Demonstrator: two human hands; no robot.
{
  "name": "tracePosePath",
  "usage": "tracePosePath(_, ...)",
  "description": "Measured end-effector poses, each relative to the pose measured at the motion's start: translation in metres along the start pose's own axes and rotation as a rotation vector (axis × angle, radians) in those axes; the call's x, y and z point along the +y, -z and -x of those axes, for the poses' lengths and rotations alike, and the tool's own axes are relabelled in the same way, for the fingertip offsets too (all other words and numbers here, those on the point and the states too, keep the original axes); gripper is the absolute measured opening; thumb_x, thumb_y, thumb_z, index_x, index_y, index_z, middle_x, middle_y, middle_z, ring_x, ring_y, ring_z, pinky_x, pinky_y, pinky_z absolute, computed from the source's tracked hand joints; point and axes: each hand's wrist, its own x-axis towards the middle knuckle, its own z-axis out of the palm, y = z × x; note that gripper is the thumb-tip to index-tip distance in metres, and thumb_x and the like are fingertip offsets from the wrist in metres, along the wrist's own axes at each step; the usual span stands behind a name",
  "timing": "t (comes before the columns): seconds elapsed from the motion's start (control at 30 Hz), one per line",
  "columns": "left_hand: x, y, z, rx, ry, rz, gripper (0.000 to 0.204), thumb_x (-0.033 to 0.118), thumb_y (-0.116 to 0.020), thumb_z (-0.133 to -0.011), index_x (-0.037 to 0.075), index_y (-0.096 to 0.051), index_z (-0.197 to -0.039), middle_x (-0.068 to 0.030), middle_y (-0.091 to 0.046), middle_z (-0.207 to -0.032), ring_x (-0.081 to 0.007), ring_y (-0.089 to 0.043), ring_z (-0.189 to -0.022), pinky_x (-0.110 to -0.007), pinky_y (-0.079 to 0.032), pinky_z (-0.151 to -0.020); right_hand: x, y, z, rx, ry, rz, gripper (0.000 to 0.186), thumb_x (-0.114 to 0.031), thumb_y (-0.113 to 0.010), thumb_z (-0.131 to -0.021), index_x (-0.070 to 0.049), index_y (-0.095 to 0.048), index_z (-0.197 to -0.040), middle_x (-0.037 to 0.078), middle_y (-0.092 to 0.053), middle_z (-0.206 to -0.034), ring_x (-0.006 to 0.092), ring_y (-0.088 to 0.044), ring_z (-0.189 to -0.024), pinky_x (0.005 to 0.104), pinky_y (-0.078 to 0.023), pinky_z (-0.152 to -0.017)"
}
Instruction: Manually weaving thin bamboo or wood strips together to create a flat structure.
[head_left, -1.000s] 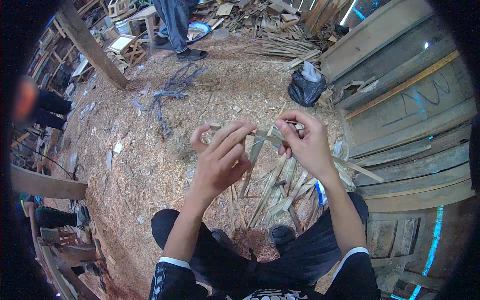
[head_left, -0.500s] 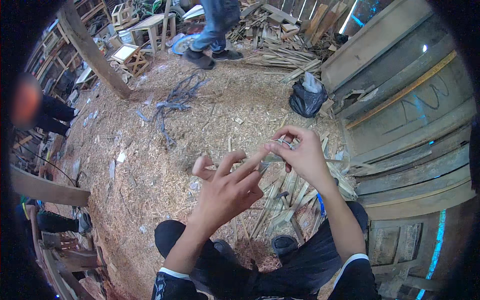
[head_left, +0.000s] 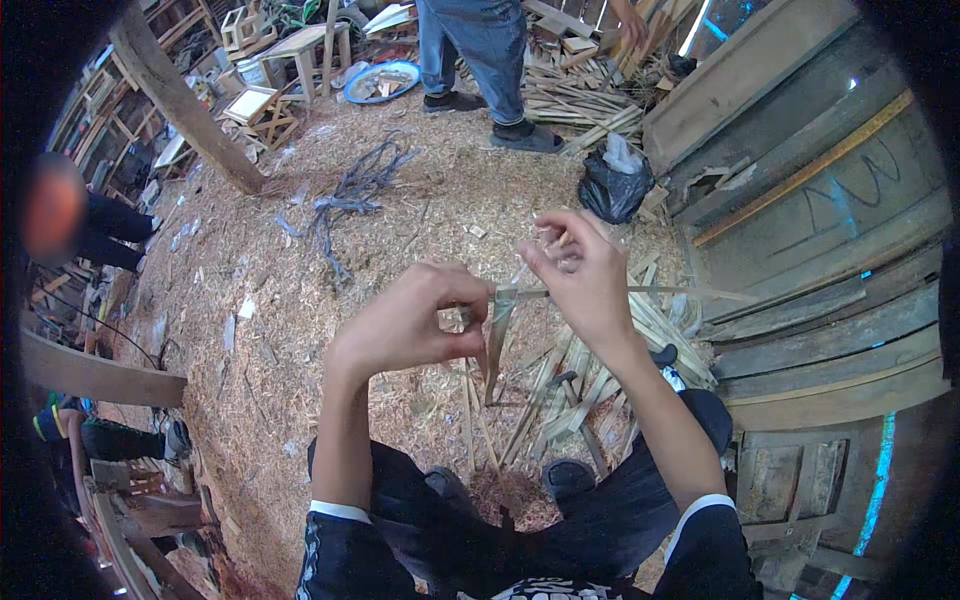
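Observation:
My left hand (head_left: 410, 315) is closed at the left end of a thin wooden strip (head_left: 690, 290), its fingertips against a translucent, tape-like band (head_left: 505, 308) that hangs from the strip. My right hand (head_left: 588, 285) is raised over the strip, thumb and fingers pinched on a pale thin strand (head_left: 553, 240) that slants down toward the band. Behind my right hand the strip is partly hidden, and it sticks out to the right. Below, a hammer-like tool (head_left: 568, 385) lies among loose wooden strips (head_left: 540, 415) between my feet.
Shavings cover the floor (head_left: 300, 330). A grey tangle of cord (head_left: 355, 195) lies ahead, a black plastic bag (head_left: 612, 190) at right by a wooden wall (head_left: 810, 200). A person in jeans (head_left: 480, 60) stands near a blue-rimmed basin (head_left: 383, 82); another person (head_left: 110, 230) is far left.
My left hand has closed and turned at the strip's end. My right hand has risen slightly. The person in jeans has stepped right, uncovering the basin.

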Motion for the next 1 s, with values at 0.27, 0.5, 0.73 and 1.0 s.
tracePosePath(0.27,-0.013,0.006,0.005,0.019,-0.115,-0.037,0.017,0.009,-0.075,-0.074,0.003,-0.063,-0.084,-0.0081,-0.063,-0.079,-0.0279,-0.061,-0.085,-0.040,-0.047,-0.083,0.012,0.004,0.022,0.107,0.517,0.130,0.027,-0.014,-0.079,-0.078,-0.011,-0.067,-0.102,0.006,-0.061,-0.107,0.0288,-0.062,-0.105,0.0425,-0.046,-0.091)
tracePosePath(0.5,-0.023,0.008,0.009,0.028,-0.079,0.038,0.016,0.012,-0.072,-0.079,0.002,-0.065,-0.088,-0.0120,-0.064,-0.081,-0.0298,-0.061,-0.086,-0.041,-0.047,-0.082,0.010,-0.001,0.024,-0.062,0.651,0.167,0.028,-0.017,-0.081,-0.075,-0.013,-0.066,-0.099,0.005,-0.062,-0.110,0.0274,-0.062,-0.111,0.0469,-0.042,-0.096)
tracePosePath(0.73,-0.013,0.015,0.009,-0.033,0.178,0.074,0.016,0.010,-0.071,-0.078,-0.001,-0.066,-0.089,-0.0103,-0.068,-0.085,-0.0236,-0.067,-0.085,-0.036,-0.051,-0.079,0.014,-0.007,0.031,-0.060,0.705,0.211,0.030,-0.024,-0.082,-0.075,-0.015,-0.066,-0.098,0.005,-0.062,-0.111,0.0263,-0.062,-0.111,0.0484,-0.041,-0.097)
tracePosePath(1.0,-0.027,0.008,0.006,0.074,-0.041,0.147,0.015,0.009,-0.072,-0.080,0.000,-0.067,-0.091,-0.0114,-0.067,-0.101,-0.0275,-0.066,-0.094,-0.038,-0.052,-0.083,0.012,-0.026,0.047,0.026,0.672,0.274,0.024,-0.029,-0.078,-0.079,-0.019,-0.071,-0.100,0.009,-0.059,-0.119,0.0300,-0.057,-0.117,0.0505,-0.041,-0.097)
